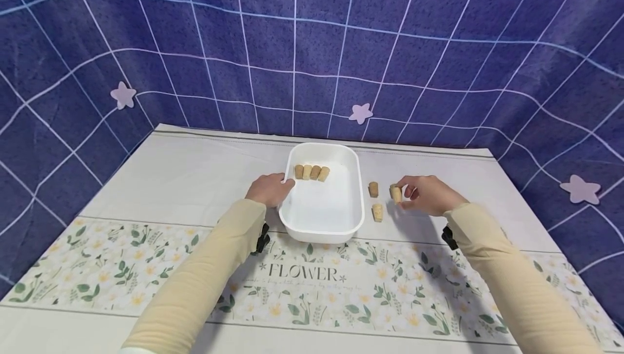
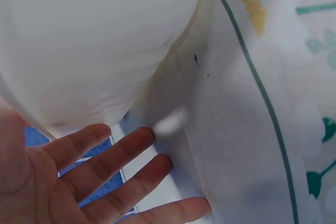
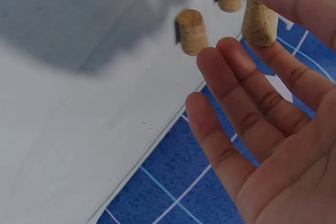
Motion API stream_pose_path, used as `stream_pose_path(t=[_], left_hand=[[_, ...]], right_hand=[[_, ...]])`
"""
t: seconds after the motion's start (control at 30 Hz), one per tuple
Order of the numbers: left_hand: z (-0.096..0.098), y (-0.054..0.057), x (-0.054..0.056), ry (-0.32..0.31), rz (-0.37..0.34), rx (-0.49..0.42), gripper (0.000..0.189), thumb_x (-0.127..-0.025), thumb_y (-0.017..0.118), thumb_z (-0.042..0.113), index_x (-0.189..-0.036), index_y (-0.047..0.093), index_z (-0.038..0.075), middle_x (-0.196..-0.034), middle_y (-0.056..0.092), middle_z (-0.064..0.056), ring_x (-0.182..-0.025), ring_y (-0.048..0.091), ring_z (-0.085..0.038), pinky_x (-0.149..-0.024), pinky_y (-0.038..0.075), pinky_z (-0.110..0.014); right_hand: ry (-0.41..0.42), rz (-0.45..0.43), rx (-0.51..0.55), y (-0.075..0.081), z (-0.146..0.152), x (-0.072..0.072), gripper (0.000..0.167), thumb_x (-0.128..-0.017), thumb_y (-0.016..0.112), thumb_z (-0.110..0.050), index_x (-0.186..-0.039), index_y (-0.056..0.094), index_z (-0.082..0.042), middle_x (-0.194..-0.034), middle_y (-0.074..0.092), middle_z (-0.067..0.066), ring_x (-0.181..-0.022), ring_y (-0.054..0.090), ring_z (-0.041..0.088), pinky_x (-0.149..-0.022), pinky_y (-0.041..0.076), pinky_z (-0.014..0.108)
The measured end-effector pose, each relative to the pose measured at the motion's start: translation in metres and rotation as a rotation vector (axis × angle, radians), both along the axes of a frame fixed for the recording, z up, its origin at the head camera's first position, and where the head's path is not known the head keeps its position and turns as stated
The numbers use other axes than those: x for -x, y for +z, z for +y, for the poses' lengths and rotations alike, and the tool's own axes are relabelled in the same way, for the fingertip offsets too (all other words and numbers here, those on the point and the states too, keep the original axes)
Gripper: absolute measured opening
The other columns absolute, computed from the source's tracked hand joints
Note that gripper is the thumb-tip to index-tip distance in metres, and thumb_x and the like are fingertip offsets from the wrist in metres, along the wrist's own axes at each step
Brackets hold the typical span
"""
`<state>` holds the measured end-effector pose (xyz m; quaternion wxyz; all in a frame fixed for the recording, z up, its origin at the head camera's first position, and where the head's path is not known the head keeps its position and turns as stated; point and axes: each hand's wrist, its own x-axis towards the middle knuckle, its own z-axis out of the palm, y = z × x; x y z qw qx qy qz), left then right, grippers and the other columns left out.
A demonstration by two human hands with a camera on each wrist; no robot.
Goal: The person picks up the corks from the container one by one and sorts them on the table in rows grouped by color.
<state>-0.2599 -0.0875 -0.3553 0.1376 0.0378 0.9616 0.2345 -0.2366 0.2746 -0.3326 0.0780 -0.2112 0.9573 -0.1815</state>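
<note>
The tub [image 1: 320, 208] looks to me, through the cameras, like smooth, faintly glossy plastic. The farthest cork [image 3: 260, 23] to its right reads matt and grainy. Behind the tub I see matt cloth [image 1: 319, 40].

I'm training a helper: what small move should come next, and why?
Probably carry the cork in the right hand to the tray, beside the four corks inside: it is pinched, and bare space lies right of that row.
</note>
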Motion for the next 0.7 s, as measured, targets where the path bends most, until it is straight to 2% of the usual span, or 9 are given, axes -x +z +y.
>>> stream_pose_path(t=[0.4,0.57,0.7], left_hand=[[-0.001,-0.003,0.002,-0.008,0.022,-0.002,0.058,-0.107,0.031,0.037,-0.149,0.048,0.001,-0.133,0.063,-0.022,-0.116,0.061,-0.037,-0.103,0.045,-0.049],[-0.001,-0.003,0.002,-0.011,0.022,-0.001,0.058,-0.107,0.030,0.036,-0.149,0.048,0.000,-0.136,0.061,-0.022,-0.119,0.060,-0.038,-0.105,0.044,-0.049],[0.000,-0.002,0.002,-0.018,0.021,0.007,0.060,-0.107,0.030,0.036,-0.150,0.045,-0.001,-0.141,0.057,-0.023,-0.125,0.057,-0.039,-0.107,0.043,-0.049]], right_hand=[[0.009,-0.110,-0.006,-0.021,0.005,-0.003,0.039,-0.083,0.081,-0.012,-0.116,0.066,0.003,-0.086,0.066,0.002,-0.077,0.061,0.015,-0.072,0.051,0.034],[0.026,-0.115,0.001,-0.024,0.004,-0.007,0.040,-0.083,0.082,-0.012,-0.115,0.065,0.004,-0.085,0.065,0.003,-0.075,0.059,0.014,-0.070,0.049,0.032],[0.009,-0.124,0.006,-0.026,0.003,-0.007,0.038,-0.082,0.081,-0.011,-0.114,0.066,0.003,-0.083,0.064,0.001,-0.073,0.055,0.014,-0.068,0.046,0.032]])
